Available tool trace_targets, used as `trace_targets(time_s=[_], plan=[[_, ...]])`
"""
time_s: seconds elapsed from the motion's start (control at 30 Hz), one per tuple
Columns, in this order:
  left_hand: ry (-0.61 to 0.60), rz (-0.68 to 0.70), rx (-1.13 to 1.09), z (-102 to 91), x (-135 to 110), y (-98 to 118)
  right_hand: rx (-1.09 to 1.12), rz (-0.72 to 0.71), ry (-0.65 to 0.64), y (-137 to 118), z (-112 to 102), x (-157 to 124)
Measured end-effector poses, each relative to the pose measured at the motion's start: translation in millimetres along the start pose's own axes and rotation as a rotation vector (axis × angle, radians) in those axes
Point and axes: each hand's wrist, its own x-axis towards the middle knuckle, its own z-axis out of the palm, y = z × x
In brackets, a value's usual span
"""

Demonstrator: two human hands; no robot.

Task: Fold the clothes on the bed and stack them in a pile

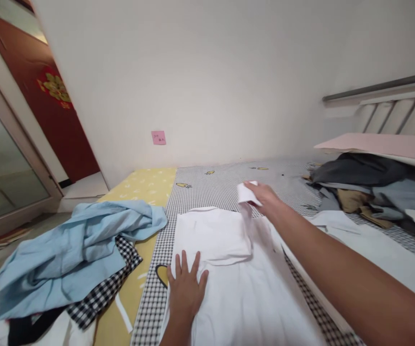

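White garment (243, 302) lies on the checked sheet (207, 190), to the right of the light-blue cloth (67, 250). Right hand (264, 196) grips a raised part of the garment between thumb and fingers; left hand (186, 292), set apart, rests palm down, fingers spread, on its near-left area.

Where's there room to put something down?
The checked sheet between the white garment and wall, left of the right hand; also the yellow strip behind the blue cloth. Crowded: that cloth's pile, and the clothes below the pink board.
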Motion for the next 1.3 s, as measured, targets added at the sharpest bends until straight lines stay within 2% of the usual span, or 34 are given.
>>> trace_targets(time_s=[0.07, 0.13, 0.2, 0.27, 0.37, 0.53, 0.67, 0.73, 0.83, 0.9, 0.93, 0.97, 1.03, 1.13, 1.2, 1.3], plan=[[0.021, 0.012, 0.011, 2.2, -0.5, -0.2, 0.044, 0.061, -0.113, -9.3, 54.5, -8.0], [0.063, 0.012, 0.01, 5.6, -1.1, -0.4, 0.06, 0.131, -0.247, -7.5, 95.7, -26.0], [0.107, 0.001, -0.013, 8.5, -1.7, -0.2, 0.043, 0.202, -0.377, 3.8, 118.5, -46.5], [0.135, -0.012, -0.043, 8.9, -2.4, 1.0, 0.006, 0.254, -0.444, 19.1, 122.7, -61.6], [0.154, -0.025, -0.062, 4.4, -3.1, 3.9, -0.038, 0.243, -0.359, 37.7, 102.7, -66.4], [0.175, -0.025, -0.071, -0.7, -4.3, 5.8, -0.129, 0.22, -0.125, 59.4, 44.7, -63.1], [0.191, -0.022, -0.084, 3.2, -5.2, 4.8, -0.221, 0.258, -0.041, 93.8, 16.5, -93.3], [0.19, -0.023, -0.088, 3.8, -5.4, 4.7, -0.295, 0.204, -0.033, 114.7, 15.8, -116.5], [0.18, -0.026, -0.084, 1.3, -5.3, 5.3, -0.614, -0.114, -0.049, 137.7, 29.6, -143.6], [0.171, -0.039, -0.08, -0.8, -4.9, 5.7, -0.803, -0.306, -0.067, 143.6, 42.3, -147.7], [0.168, -0.047, -0.078, -1.2, -4.5, 5.6, -0.829, -0.316, -0.06, 144.2, 47.0, -144.9], [0.168, -0.05, -0.076, -0.8, -4.2, 5.4, -0.812, -0.277, -0.031, 143.9, 49.5, -139.5], [0.179, -0.045, -0.07, 3.0, -3.2, 4.4, -0.687, -0.115, 0.124, 143.6, 45.5, -124.8], [0.218, -0.029, -0.045, 14.6, -1.4, 2.4, -0.53, 0.068, 0.376, 150.9, 19.0, -107.1], [0.242, -0.024, -0.02, 23.2, -0.3, 1.2, -0.543, 0.108, 0.4, 160.8, -3.6, -104.8], [0.255, -0.012, 0.007, 31.5, 0.8, -0.7, -0.606, 0.097, 0.317, 174.3, -27.3, -112.4]])
